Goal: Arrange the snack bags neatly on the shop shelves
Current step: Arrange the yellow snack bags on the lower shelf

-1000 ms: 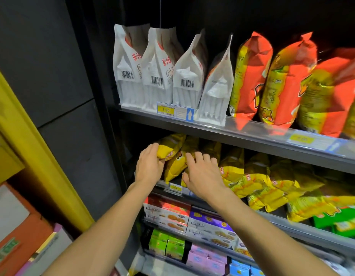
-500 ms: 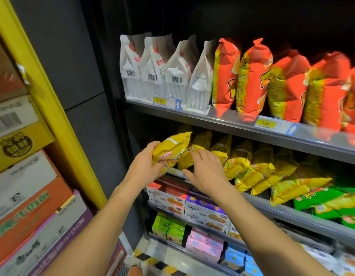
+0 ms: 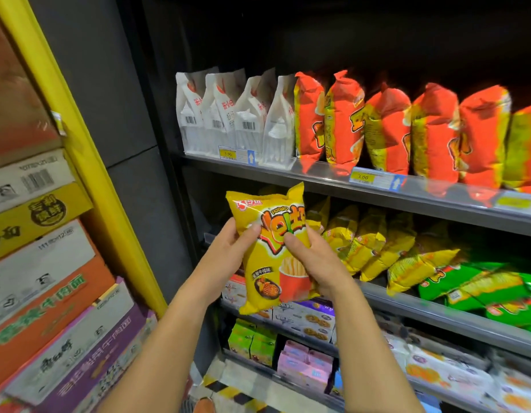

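A yellow potato-snack bag (image 3: 270, 272) is held upright in front of the shelves, its printed face toward me. My left hand (image 3: 228, 251) grips its left edge, thumb on the front. My right hand (image 3: 315, 260) grips its right side, thumb pressed on the front. Behind it, on the middle shelf (image 3: 437, 311), more yellow snack bags (image 3: 371, 242) lean in a slanted row, with green bags (image 3: 490, 290) lying to their right. The upper shelf (image 3: 377, 189) carries white pouches (image 3: 225, 114) and a row of orange-red bags (image 3: 386, 129).
Stacked cardboard cartons (image 3: 44, 263) fill the left side beside a yellow post (image 3: 88, 162). Lower shelves hold biscuit boxes (image 3: 306, 317), green boxes (image 3: 252, 341) and pink packs (image 3: 303, 365). A dark side panel (image 3: 133, 180) bounds the shelving on the left.
The yellow bag came off the middle shelf's left end, was turned upright and drawn toward me. My right hand, which lay on the shelved bags, now grips it too.
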Motion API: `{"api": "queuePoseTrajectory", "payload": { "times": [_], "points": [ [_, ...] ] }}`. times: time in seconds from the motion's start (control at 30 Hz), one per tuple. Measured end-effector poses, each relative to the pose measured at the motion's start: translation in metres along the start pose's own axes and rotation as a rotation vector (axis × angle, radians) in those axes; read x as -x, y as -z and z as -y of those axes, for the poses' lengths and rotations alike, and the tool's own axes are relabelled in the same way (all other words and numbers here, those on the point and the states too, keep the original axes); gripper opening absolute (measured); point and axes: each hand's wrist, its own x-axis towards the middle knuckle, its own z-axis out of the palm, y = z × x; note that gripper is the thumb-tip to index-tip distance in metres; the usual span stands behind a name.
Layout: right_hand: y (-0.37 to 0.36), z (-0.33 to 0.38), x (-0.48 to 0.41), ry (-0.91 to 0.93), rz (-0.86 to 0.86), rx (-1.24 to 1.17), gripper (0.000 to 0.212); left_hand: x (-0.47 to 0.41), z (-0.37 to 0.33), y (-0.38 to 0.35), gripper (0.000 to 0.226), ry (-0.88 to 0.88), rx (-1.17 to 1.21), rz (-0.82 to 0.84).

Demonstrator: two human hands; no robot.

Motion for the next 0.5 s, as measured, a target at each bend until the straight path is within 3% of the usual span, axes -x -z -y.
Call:
{"api": "queuePoseTrajectory", "payload": {
  "times": [0.13,0.27,0.43,0.5],
  "points": [
    [0.001,-0.013,0.014,-0.055,-0.052,-0.287,0.059,0.006,-0.008,-0.008,0.06,0.092,0.02,0.03],
    [-0.001,-0.029,0.029,-0.156,-0.096,-0.547,0.064,0.011,-0.013,-0.009,0.069,0.184,0.319,-0.01],
    [0.005,-0.04,0.037,-0.167,-0.089,-0.596,0.086,0.019,-0.017,-0.009,0.076,0.242,0.424,-0.023],
    [0.007,-0.039,0.038,-0.168,-0.099,-0.582,0.083,0.021,-0.019,-0.013,0.073,0.25,0.405,-0.014]
  ]
}}
